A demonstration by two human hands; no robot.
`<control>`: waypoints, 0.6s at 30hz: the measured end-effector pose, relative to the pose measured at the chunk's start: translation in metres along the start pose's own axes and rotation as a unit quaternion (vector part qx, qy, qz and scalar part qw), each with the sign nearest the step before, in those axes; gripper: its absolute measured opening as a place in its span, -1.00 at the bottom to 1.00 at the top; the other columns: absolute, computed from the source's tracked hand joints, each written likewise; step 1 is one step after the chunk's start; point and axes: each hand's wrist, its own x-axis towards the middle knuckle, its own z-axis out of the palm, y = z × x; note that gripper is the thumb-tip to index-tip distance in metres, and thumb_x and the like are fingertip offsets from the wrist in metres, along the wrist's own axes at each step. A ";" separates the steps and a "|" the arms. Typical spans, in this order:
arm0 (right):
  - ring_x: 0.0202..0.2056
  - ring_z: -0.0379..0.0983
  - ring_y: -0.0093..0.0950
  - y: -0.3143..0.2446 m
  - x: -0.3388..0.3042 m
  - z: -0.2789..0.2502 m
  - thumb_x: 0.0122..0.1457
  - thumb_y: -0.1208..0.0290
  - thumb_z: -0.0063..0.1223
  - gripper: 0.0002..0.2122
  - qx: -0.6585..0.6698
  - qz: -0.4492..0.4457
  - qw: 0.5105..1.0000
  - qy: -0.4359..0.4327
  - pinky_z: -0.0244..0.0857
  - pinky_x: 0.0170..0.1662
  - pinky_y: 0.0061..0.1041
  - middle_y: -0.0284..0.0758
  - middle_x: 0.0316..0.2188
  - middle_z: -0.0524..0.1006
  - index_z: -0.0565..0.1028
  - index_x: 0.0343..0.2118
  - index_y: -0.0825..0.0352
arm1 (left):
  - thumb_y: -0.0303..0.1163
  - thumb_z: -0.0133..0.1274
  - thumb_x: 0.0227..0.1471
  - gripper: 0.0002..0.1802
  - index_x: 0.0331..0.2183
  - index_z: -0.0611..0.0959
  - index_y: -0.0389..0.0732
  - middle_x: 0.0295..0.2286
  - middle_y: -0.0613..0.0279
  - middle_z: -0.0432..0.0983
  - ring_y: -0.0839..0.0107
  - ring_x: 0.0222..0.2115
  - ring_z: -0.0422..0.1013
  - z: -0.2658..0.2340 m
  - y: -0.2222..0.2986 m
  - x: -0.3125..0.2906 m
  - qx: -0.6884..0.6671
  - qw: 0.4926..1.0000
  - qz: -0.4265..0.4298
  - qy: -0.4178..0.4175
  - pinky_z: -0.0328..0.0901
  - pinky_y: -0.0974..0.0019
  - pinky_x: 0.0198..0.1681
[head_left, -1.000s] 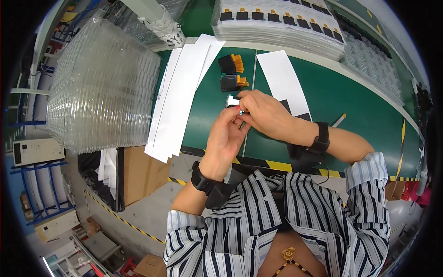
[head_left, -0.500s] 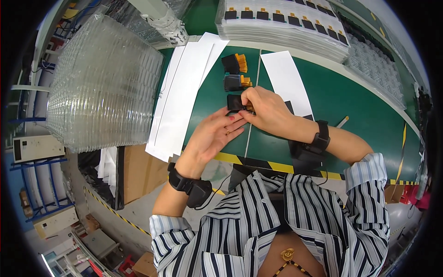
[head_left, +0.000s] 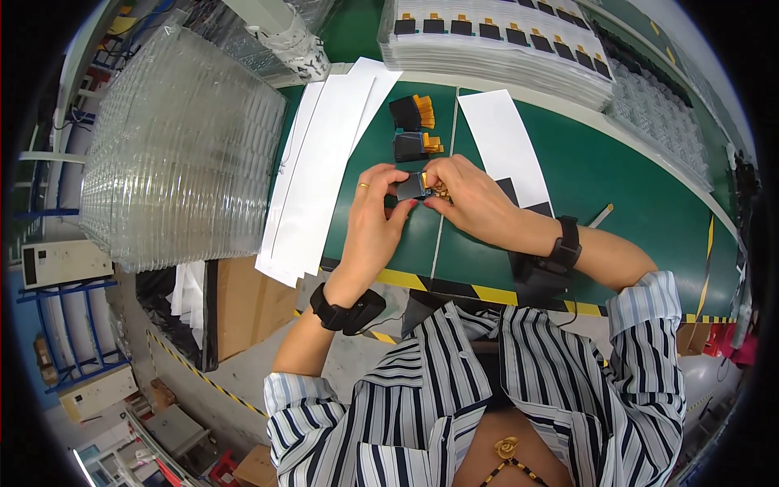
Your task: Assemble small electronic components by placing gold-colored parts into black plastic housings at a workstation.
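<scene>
Both hands grip a small stack of dark display panels with orange flex cables, held just above the green mat. My left hand pinches the stack's left side between thumb and fingers. On the cable side, my right hand has its thumb and bent fingers closed round the stack, covering part of it. Just beyond my hands lies one stack of similar panels. A little farther off sits another panel stack, its orange cables fanned to the right.
White paper sheets lie at left, and another white sheet at right with dark pieces over its near end. Clear plastic trays are piled high on the left. Trays of panels stand at the back. Striped tape marks the near edge.
My left hand has turned from lying palm up with fingers stretched out to pinching the panel stack's left side. The held stack has tilted; my right hand stays nearly in place.
</scene>
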 end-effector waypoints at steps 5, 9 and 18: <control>-0.34 0.29 -0.29 0.001 -0.003 0.000 -0.14 0.59 0.14 -0.69 0.017 0.030 0.999 -0.015 0.23 -0.32 -0.42 -0.27 -0.38 0.36 0.21 -0.39 0.34 | -0.63 0.12 -0.25 -0.63 -0.28 0.46 -0.21 -0.25 0.19 0.35 0.37 -0.44 0.36 -0.009 0.001 0.011 0.033 0.998 0.026 -0.049 0.31 0.43 -0.48; -0.35 0.28 -0.29 0.003 -0.005 -0.002 -0.14 0.56 0.16 -0.68 0.013 -0.003 1.000 -0.010 0.22 -0.32 -0.42 -0.27 -0.38 0.35 0.22 -0.38 0.34 | -0.64 0.12 -0.24 -0.64 -0.28 0.49 -0.23 -0.24 0.22 0.37 0.47 -0.41 0.33 -0.012 0.000 0.015 0.060 0.994 0.040 -0.079 0.33 0.48 -0.48; -0.24 0.34 -0.22 -0.016 -0.001 -0.060 -0.11 0.53 0.14 -0.69 -0.101 -0.033 0.994 0.036 0.27 -0.27 -0.40 -0.22 -0.25 0.39 0.28 -0.29 0.34 | -0.54 0.13 -0.21 -0.67 -0.27 0.50 -0.19 -0.29 0.21 0.40 0.38 -0.51 0.35 -0.046 0.028 0.014 0.082 0.995 0.057 -0.019 0.29 0.41 -0.47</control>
